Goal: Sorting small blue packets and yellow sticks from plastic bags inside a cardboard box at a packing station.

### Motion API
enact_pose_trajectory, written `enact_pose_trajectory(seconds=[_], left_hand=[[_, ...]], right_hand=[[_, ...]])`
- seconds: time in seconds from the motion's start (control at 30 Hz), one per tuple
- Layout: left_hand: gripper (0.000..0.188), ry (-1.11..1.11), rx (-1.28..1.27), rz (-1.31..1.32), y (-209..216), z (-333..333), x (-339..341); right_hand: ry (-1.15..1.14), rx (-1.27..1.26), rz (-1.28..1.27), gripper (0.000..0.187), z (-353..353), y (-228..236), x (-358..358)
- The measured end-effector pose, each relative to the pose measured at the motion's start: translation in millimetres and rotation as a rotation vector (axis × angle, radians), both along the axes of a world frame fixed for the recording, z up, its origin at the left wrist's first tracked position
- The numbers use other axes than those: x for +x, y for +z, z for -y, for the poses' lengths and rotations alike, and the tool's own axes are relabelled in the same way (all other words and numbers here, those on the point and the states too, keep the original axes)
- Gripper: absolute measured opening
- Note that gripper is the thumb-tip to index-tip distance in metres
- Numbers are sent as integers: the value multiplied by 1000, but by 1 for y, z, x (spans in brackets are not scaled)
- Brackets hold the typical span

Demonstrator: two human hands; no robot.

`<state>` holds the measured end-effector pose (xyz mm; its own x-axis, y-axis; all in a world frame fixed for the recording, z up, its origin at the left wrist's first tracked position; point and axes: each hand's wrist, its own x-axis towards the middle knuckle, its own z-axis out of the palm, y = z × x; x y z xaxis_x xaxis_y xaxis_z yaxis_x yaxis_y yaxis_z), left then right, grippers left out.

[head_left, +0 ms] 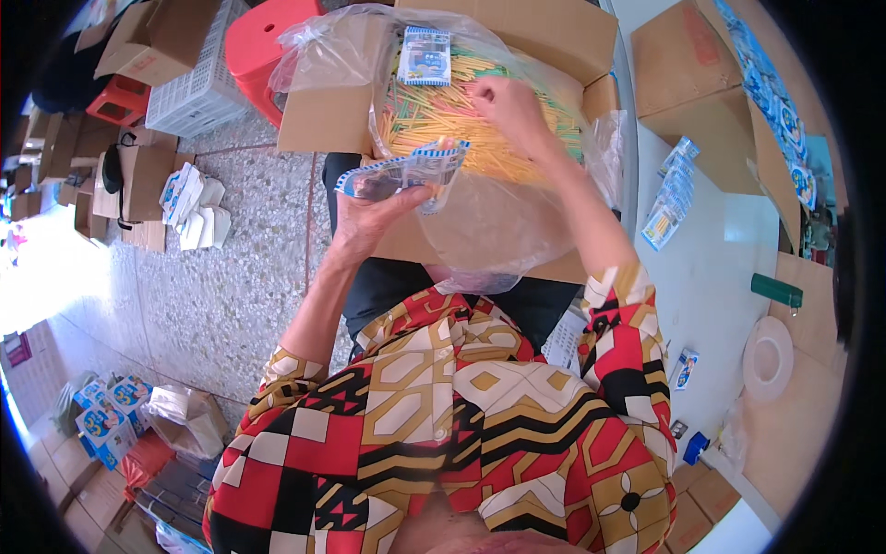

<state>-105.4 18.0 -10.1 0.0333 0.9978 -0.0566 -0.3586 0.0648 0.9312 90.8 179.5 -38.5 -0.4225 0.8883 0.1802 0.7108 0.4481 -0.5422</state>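
While the left hand (369, 220) grips a clear packet with blue-striped ends (397, 175), the right hand (506, 100) is curled at the packet's 2 o'clock, over a heap of yellow, pink and green sticks (429, 125). The held packet is at the heap's 8 o'clock edge, its long axis tilted slightly, one striped end toward 9 o'clock and the other toward 2. Many sticks lie crosswise or aslant. A second packet (425, 57) rests flat on them near 11 o'clock, its long axis running from 12 to 6.

The left fingers are mostly hidden behind the packet, whose shiny film makes its contents hard to read. The right fingertips are out of sight, so I cannot tell whether they hold sticks. Cloudy plastic (489, 226) covers part of the cardboard box (323, 120) at 6 o'clock.
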Motion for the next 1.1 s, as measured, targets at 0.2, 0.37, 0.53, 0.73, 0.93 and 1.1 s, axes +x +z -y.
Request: enact_pose_trajectory(seconds=[0.2,0.37,0.53,0.73,0.93,1.1], left_hand=[[26,-11,20,-49,2,8,6],[23,-47,62,-139,4,8,22],[21,-56,57,-125,15,10,28],[30,-63,76,-104,20,9,27],[35,-77,59,13,15,5,29],[38,-116,58,59,23,-1,56]], right_hand=[[97,-344,-765,10,69,122,6],[252,-326,-836,12,106,144,14],[259,-303,-698,11,110,141,13],[340,-229,-504,12,107,134,11],[233,-477,-828,13,108,121,21],[145,-632,-754,16,118,96,43]])
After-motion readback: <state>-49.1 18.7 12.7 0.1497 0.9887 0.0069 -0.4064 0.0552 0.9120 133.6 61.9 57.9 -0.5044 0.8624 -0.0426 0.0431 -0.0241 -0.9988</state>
